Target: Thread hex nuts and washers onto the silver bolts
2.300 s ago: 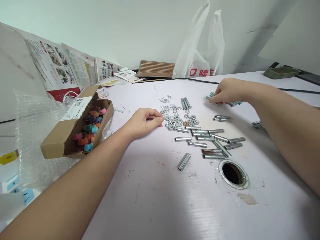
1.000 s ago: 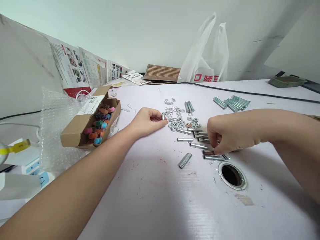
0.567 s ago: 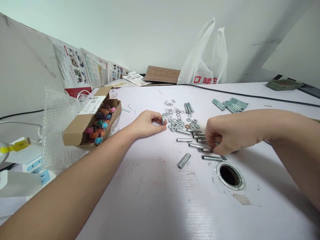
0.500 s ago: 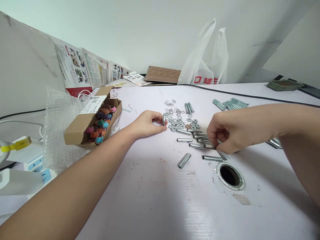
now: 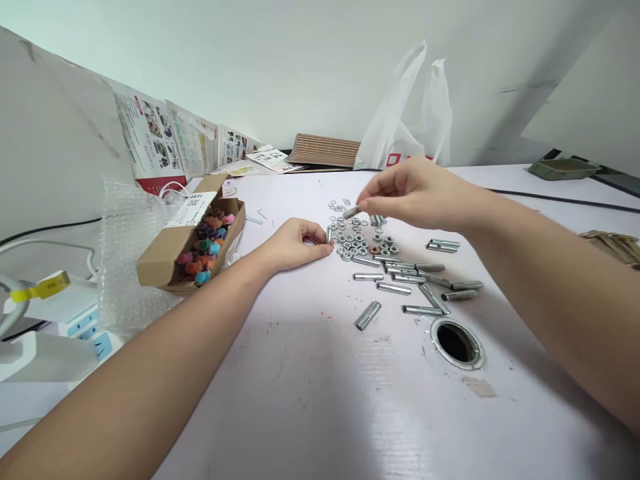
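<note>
My left hand point(image 5: 303, 244) rests on the table, its fingers closed around a short upright metal tube point(image 5: 329, 234). Up and to the right of it, my right hand point(image 5: 400, 193) hangs above the table and pinches another metal tube point(image 5: 351, 212) by one end; this tube slants down to the left. Below lie loose washers point(image 5: 341, 225) and a cluster of hex nuts point(image 5: 357, 247), one of them copper-coloured point(image 5: 375, 251). Nearer to me several silver tubes point(image 5: 393, 288) are scattered. Part of the bolts point(image 5: 377, 220) shows beneath my right hand.
A cardboard box point(image 5: 160, 257) of colourful caps stands at left beside bubble wrap point(image 5: 127, 267). A round hole with a metal rim point(image 5: 434, 343) opens in the table at front right. Behind are a white plastic bag point(image 5: 385, 133), a black cable point(image 5: 560, 201) and a green tray point(image 5: 563, 171).
My right hand has lifted a tube from the scattered pile and carried it left and away from me, over the washers. My left hand has stayed nearly still with its tube.
</note>
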{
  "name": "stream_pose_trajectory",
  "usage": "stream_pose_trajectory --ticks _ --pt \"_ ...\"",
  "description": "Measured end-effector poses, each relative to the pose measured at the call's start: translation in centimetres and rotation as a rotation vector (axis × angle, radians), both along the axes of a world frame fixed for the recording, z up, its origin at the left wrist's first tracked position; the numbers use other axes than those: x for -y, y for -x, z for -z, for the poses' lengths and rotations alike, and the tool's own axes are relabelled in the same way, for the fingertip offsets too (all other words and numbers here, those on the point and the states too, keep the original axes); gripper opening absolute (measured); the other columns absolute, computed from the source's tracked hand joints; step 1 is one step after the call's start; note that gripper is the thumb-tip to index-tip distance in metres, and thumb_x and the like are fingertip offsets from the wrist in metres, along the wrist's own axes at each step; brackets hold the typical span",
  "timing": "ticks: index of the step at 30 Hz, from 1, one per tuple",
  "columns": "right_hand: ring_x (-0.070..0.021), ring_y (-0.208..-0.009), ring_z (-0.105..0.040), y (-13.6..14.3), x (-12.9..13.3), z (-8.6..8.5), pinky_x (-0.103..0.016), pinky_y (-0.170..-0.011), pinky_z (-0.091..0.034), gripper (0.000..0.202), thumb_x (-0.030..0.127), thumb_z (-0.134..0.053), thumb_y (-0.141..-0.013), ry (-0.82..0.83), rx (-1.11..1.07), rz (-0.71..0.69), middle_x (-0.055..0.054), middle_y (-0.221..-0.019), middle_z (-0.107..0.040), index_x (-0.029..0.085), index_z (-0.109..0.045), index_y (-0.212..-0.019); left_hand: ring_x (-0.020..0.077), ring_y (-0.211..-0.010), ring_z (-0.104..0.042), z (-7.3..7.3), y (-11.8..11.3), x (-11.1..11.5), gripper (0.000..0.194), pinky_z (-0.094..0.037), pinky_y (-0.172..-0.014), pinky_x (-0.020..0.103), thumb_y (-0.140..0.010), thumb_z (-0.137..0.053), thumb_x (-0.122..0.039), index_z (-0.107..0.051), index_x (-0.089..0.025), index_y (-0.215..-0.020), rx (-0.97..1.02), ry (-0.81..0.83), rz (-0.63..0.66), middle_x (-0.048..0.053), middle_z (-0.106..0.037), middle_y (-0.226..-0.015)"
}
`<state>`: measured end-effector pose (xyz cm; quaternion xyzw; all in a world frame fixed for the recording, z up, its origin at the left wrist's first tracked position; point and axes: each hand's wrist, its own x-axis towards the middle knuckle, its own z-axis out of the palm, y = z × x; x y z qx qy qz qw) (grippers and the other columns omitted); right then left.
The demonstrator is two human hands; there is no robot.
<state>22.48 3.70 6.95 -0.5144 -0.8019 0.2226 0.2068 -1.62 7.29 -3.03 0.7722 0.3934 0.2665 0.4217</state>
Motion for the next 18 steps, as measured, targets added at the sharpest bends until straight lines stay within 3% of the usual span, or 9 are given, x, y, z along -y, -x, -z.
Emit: stream_pose_trajectory --ticks 5,10,18 --pt "-0.0144 -0.060 -0.050 3.4 -1.3 0.7 -0.030 -0.052 -0.035 0.021 0.033 -0.064 -0.081 -0.019 0.010 -0.124 -0.005 -0.070 -0.063 0.018 -0.075 -0.091 0.0152 -0.076 -0.063 -0.2 0.0 0.2 0.027 -0.048 -0.072 0.027 -0.074 -0.073 -0.041 -0.069 -0.014 -0.077 -0.031 -0.026 -0.007 0.005 -0.072 -0.084" --pt "-0.0151 -0.062 -0.053 4.6 -1.8 0.7 -0.030 -0.055 -0.036 0.017 0.027 -0.063 -0.077 0.002 0.073 -0.259 -0.004 -0.072 -0.066 0.018 -0.075 -0.086 0.0142 -0.066 -0.059 -0.6 -0.2 0.4 0.030 -0.044 -0.063 0.027 -0.076 -0.071 -0.043 -0.074 -0.015 -0.083 -0.116 -0.053 -0.044 0.004 -0.070 -0.074" --pt "-0.0147 -0.059 -0.047 1.6 -1.2 -1.9 -0.029 -0.054 -0.030 0.022 0.037 -0.065 -0.082 -0.071 0.059 -0.092 -0.002 -0.062 -0.056 0.022 -0.076 -0.093 0.0184 -0.080 -0.066 0.0 -0.2 -0.3 0.027 -0.050 -0.074 0.031 -0.073 -0.073 -0.041 -0.068 -0.014 -0.074 -0.045 -0.018 -0.025 0.008 -0.073 -0.087"
